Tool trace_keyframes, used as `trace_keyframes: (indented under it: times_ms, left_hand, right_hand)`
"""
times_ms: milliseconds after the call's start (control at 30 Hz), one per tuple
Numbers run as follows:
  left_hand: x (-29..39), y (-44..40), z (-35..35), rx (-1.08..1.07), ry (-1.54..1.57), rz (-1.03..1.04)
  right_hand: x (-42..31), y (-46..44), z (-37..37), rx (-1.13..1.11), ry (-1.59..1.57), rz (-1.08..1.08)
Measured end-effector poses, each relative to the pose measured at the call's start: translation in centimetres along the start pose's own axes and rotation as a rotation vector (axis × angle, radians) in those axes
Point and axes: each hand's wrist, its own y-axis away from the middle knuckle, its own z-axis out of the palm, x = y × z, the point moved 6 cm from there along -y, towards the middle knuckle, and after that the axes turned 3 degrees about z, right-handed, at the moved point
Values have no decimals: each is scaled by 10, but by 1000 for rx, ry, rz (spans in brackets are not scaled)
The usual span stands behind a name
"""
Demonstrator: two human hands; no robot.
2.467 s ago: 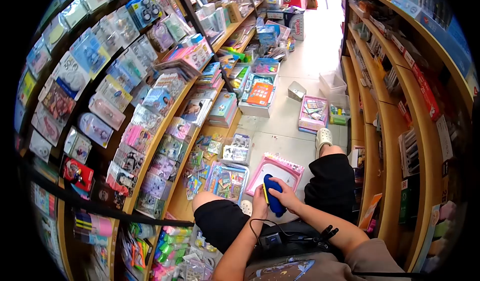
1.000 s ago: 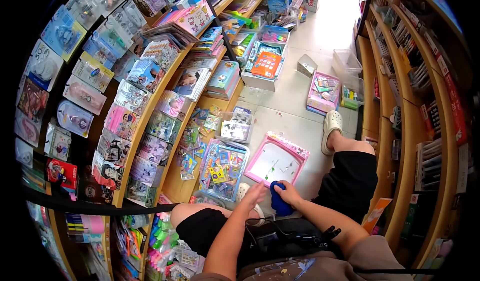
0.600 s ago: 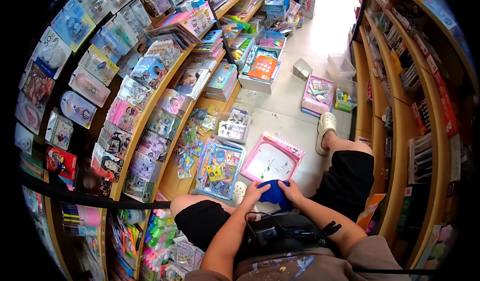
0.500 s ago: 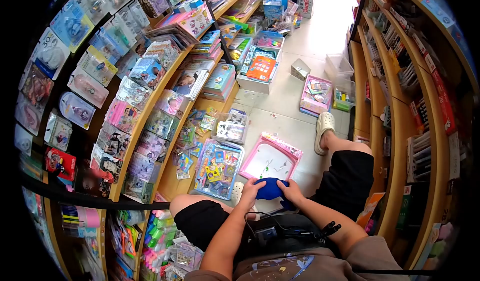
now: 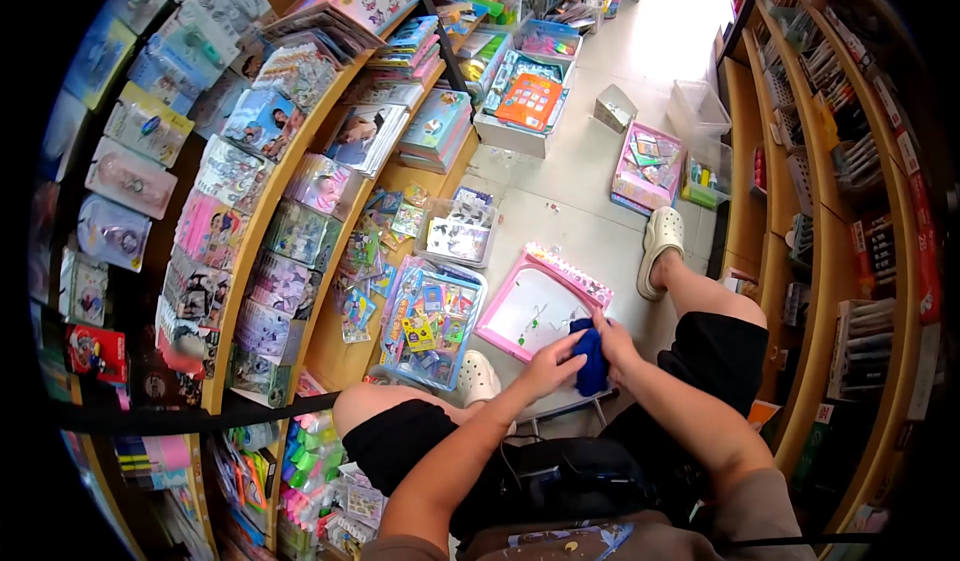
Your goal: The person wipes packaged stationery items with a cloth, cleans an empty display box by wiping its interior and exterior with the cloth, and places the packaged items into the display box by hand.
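A dark blue cloth (image 5: 591, 363) is bunched up between my two hands, above the near right corner of a pink-rimmed tray (image 5: 497, 313). My left hand (image 5: 551, 368) pinches the cloth's left side with bent fingers. On the right side, my right hand (image 5: 616, 345) is wrapped against it. The tray lies on the floor with a white inside, where a few small green and dark bits show. Part of its near edge is hidden behind my hands and the cloth.
Left of the tray lie a blue-edged tray of small packets (image 5: 432, 327) and a clear box of cards (image 5: 459, 231). A pink box (image 5: 648, 164) and clear bins (image 5: 700, 109) stand farther off. Stocked shelves line both sides; my clogs (image 5: 661, 244) rest on the floor.
My hands have moved right and turned. The cloth, spread wide between them before, is now gathered into a narrower upright bunch. The view has shifted slightly.
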Motion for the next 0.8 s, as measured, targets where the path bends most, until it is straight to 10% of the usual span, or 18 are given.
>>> trace_keyframes:
  times_ms: [233, 300, 367, 600, 800]
  left_hand:
    - [62, -73, -63, 25, -158, 90]
    - [72, -91, -113, 258, -794, 230]
    - [57, -106, -191, 592, -799, 200]
    - [2, -154, -379, 956, -1248, -97]
    - [-6, -173, -382, 1045, -1040, -467]
  right_hand:
    - [-89, -58, -8, -9, -109, -113]
    - [-113, -82, -23, -33, -288, -88]
    - [-131, -80, -17, -21, -353, -65]
    - [-109, -70, 17, -50, -284, 107]
    - [-124, -56, 31, -78, -364, 218]
